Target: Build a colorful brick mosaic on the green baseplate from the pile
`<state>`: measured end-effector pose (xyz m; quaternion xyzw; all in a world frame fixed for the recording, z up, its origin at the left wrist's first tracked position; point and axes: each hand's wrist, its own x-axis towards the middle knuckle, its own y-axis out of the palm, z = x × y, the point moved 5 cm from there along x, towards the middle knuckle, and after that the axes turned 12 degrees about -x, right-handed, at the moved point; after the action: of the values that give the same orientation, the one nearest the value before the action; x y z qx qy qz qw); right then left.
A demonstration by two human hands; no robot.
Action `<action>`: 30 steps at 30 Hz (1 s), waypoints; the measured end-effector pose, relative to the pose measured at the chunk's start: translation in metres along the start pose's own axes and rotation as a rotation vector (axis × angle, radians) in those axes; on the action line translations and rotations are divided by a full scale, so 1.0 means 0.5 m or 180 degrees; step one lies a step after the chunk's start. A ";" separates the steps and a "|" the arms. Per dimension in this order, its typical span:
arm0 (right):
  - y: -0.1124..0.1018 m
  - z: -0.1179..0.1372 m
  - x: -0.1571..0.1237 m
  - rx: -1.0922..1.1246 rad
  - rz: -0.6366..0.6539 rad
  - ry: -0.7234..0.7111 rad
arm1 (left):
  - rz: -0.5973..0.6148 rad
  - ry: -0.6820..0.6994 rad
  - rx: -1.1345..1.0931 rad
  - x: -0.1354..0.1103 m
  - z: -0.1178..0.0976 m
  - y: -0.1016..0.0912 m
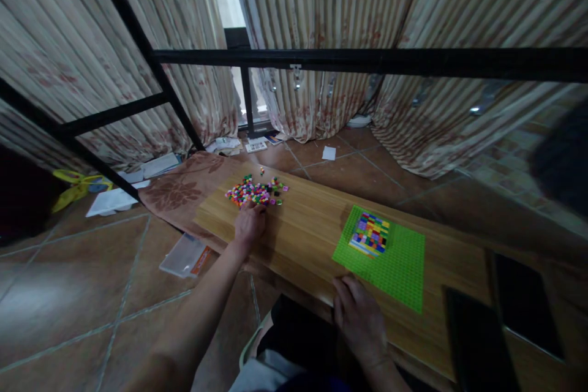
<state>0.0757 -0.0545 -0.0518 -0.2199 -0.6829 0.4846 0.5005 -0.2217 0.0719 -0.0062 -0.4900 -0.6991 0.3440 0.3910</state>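
Observation:
A heap of small coloured bricks [256, 191] lies at the far left end of a wooden table [303, 233]. My left hand [249, 223] reaches out to its near edge, fingers curled down into the bricks; what they hold is hidden. A green baseplate [399, 263] lies to the right, with a patch of coloured bricks [370, 234] built on its far left corner. My right hand [359, 313] rests on the table's near edge just below the baseplate, fingers bent over the rim, holding nothing I can see.
Two dark flat devices [478, 337] [523, 303] lie at the table's right end. A black metal frame [367, 61] crosses in front of striped curtains. Papers and a plastic packet [184, 255] lie on the tiled floor to the left.

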 end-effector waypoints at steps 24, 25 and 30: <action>-0.007 0.002 0.019 0.0005 0.0284 0.0310 | 0.0703 0.0347 -0.3240 -0.130 -0.375 0.149; -0.006 0.002 0.020 -0.0017 0.0304 0.0311 | 0.0671 0.0359 -0.3172 -0.126 -0.377 0.152; -0.007 0.005 0.020 -0.0078 0.0204 0.0229 | 0.0534 0.0393 -0.2786 -0.114 -0.380 0.151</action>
<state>0.0703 -0.0493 -0.0441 -0.2651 -0.6629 0.4837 0.5062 -0.0103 0.0573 0.0036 -0.6838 -0.7120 0.0165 0.1586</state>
